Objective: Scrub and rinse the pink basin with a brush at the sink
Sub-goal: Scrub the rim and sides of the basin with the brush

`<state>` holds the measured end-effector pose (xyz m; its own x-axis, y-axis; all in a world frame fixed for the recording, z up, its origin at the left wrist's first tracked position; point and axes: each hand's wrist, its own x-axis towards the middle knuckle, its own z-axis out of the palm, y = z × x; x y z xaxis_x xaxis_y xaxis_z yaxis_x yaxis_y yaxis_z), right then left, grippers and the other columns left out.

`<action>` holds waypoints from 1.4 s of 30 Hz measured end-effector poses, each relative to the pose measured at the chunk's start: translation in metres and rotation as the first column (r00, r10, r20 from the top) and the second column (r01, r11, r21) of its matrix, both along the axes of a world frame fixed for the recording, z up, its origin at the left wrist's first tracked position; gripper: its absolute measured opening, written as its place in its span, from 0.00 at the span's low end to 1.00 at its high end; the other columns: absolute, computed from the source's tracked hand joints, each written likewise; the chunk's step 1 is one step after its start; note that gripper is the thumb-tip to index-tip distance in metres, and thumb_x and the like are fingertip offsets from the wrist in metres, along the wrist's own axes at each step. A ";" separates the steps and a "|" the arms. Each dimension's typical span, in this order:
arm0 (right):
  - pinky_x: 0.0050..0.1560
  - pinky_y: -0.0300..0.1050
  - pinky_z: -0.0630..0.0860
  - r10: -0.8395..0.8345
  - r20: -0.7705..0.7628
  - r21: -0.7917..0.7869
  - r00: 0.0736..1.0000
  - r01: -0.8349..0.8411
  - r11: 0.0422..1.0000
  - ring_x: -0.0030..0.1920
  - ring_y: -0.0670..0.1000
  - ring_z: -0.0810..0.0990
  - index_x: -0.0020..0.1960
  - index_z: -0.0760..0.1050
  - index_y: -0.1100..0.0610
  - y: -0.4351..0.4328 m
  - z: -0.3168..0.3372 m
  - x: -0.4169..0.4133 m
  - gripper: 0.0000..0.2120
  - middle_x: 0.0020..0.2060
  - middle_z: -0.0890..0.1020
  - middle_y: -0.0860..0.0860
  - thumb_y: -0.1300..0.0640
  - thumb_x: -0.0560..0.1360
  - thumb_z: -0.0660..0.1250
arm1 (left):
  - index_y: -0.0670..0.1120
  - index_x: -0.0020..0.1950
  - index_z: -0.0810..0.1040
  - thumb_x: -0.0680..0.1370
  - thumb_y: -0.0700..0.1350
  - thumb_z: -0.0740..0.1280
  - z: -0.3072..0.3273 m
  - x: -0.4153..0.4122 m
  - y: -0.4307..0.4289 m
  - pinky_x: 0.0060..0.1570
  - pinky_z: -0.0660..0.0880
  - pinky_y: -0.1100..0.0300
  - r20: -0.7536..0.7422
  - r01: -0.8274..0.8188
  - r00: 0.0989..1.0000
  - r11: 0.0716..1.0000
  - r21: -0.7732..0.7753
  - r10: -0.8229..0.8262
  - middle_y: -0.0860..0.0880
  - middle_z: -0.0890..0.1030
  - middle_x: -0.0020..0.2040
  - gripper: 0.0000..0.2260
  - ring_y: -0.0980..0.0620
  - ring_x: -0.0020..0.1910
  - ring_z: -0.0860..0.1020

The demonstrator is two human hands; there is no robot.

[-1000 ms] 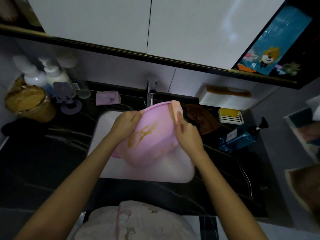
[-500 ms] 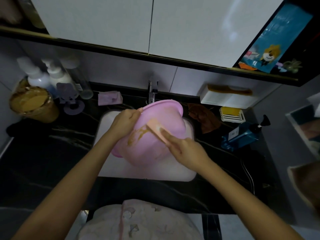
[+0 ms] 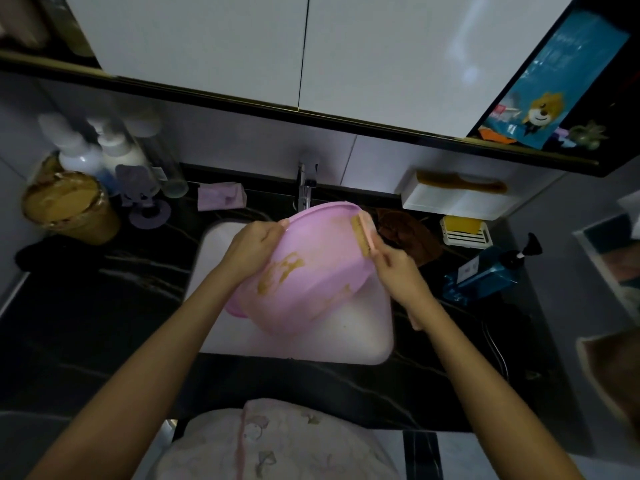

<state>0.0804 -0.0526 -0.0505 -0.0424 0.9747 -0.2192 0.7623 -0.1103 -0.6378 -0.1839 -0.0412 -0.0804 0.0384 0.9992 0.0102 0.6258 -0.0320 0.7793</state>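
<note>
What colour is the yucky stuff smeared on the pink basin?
The smears on the round pink plastic basin are yellowish-brown; the head view shows it.

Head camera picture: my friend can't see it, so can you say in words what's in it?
A person tilts a pink basin smeared with brown muck over a white sink, the left hand gripping its rim while the right hand holds a brush against its far right edge. A tap stands behind it on a dark counter.
</note>
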 end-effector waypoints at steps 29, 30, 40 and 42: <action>0.45 0.48 0.77 0.209 -0.009 0.068 0.978 -0.208 0.976 0.42 0.54 0.79 0.75 0.57 0.44 -0.033 0.013 -0.033 0.22 0.45 0.79 0.56 0.51 0.82 0.53 | 0.48 0.30 0.66 0.76 0.60 0.50 0.006 0.017 -0.006 0.31 0.62 0.57 -0.072 -0.032 0.997 0.999 -0.021 0.031 0.49 0.72 0.30 0.22 0.47 0.33 0.71; 0.41 0.49 0.77 0.241 0.082 0.081 0.967 -0.248 0.965 0.40 0.53 0.79 0.76 0.55 0.43 -0.037 0.010 -0.029 0.23 0.42 0.79 0.56 0.50 0.82 0.53 | 0.49 0.29 0.65 0.77 0.60 0.50 0.006 0.017 -0.008 0.31 0.61 0.57 -0.068 -0.030 0.997 0.999 -0.023 0.028 0.50 0.72 0.29 0.21 0.48 0.32 0.70; 0.25 0.45 0.70 0.293 0.346 0.276 0.891 -0.395 0.876 0.24 0.55 0.75 0.76 0.54 0.47 -0.078 -0.011 -0.030 0.25 0.26 0.76 0.54 0.47 0.80 0.49 | 0.50 0.28 0.62 0.82 0.54 0.53 0.006 0.007 -0.017 0.31 0.60 0.56 -0.032 -0.061 0.998 0.998 -0.005 0.060 0.51 0.68 0.27 0.22 0.52 0.29 0.66; 0.24 0.45 0.73 0.137 0.345 0.232 0.928 -0.226 0.946 0.25 0.53 0.75 0.77 0.54 0.46 -0.056 -0.015 -0.009 0.24 0.26 0.76 0.52 0.48 0.81 0.51 | 0.50 0.28 0.62 0.82 0.53 0.54 0.006 0.008 -0.020 0.31 0.60 0.56 -0.013 -0.058 0.998 0.998 0.001 0.058 0.51 0.68 0.27 0.22 0.52 0.29 0.66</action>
